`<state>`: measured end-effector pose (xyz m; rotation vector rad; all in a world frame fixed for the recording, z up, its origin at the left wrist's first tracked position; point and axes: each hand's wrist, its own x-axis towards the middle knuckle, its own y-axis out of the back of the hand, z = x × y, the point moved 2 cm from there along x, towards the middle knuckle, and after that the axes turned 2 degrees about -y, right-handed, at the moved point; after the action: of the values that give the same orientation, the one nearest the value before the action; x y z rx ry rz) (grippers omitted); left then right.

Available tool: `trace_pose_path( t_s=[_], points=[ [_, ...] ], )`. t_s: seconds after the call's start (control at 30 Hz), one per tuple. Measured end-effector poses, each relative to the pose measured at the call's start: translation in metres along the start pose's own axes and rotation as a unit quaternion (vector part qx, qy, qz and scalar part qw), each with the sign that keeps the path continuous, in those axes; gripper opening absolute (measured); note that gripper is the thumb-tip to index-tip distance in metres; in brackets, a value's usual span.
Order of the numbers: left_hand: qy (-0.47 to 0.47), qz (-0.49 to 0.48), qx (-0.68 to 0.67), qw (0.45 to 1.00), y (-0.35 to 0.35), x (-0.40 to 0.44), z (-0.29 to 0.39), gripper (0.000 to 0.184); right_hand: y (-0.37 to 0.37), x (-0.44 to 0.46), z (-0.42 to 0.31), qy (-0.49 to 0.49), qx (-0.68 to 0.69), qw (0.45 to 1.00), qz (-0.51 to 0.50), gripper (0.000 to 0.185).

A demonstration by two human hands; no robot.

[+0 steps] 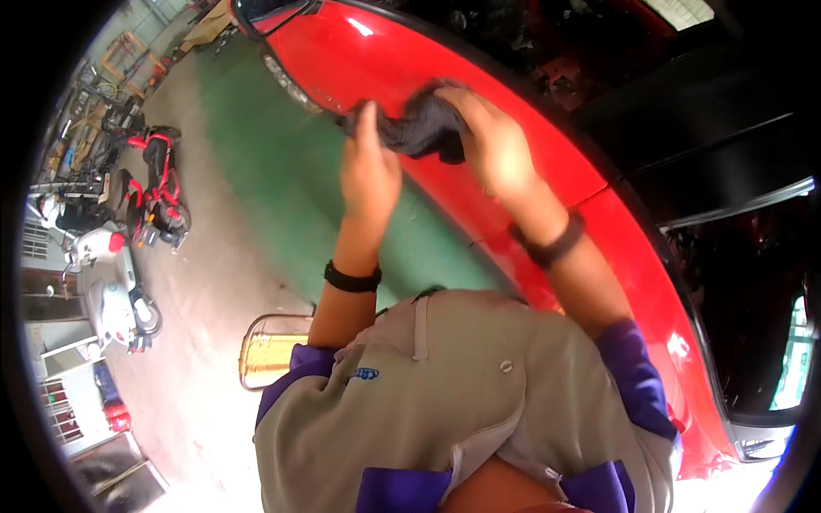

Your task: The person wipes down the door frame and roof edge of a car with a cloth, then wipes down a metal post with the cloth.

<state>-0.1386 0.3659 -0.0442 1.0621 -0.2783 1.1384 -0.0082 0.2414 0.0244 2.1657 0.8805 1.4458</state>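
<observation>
A dark grey cloth [425, 125], bunched up and slightly blurred, is stretched between my two hands in front of the red car's side [368, 60]. My left hand [369, 171] grips its left end, thumb pointing up. Around the other end, the fingers of my right hand [498, 145] are curled, smeared a little by motion. The cloth overlaps the red bodywork in view; whether it touches the paint, I cannot tell. A black band circles each wrist.
The car's dark windows and roof run along the right. A chair with a yellowish seat [267, 352] stands by my left elbow. Further left are a red bike [161, 184], a white scooter [115, 295] and cluttered shelving. The floor has a green strip [265, 162].
</observation>
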Motion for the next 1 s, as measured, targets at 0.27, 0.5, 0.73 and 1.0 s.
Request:
trace_pose_path(
  t_s=[0.27,0.5,0.73,1.0],
  points=[
    [0.314,-0.135,-0.277,0.898,0.036,-0.033,-0.041,0.031,-0.030,-0.052,0.007,-0.157,0.032,0.982,-0.100,0.026],
    [0.138,-0.153,-0.466,0.860,0.009,-0.027,0.059,0.039,0.071,-0.077,-0.016,-0.241,0.187,0.951,0.052,0.027],
    [-0.244,-0.218,-0.422,0.845,-0.034,-0.018,0.207,0.054,0.183,-0.124,-0.031,-0.108,-0.037,0.958,0.263,0.041],
    [-0.358,-0.071,-0.242,0.899,-0.098,-0.035,0.301,0.068,0.206,-0.174,0.007,-0.122,-0.249,0.939,0.206,0.068]
  ],
)
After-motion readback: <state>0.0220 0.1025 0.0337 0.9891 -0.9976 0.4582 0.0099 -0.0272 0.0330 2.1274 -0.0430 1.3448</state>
